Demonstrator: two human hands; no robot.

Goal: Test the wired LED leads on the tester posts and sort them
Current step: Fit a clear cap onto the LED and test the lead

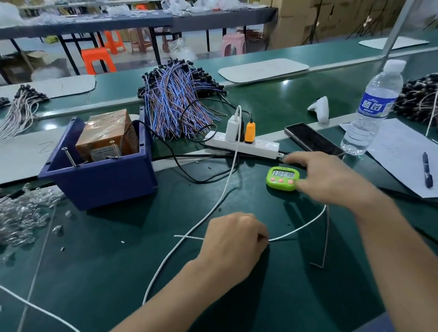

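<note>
Nearest, a thin white wire (295,231) is pinched in the curled fingers of the left hand (234,245) above the green mat (116,276). Further out, the right hand (327,176) is spread, blurred, at a green timer (282,178), its thumb touching the edge and nothing enclosed. Beyond, metal tester posts (70,157) are seen standing in a blue box (97,184). Farthest, the wired LED leads (174,104) lie heaped just behind the box. They are judged light, limp and tangle-prone; one is best drawn out by its wire near the black head, the bare ends being left free for the posts.
</note>
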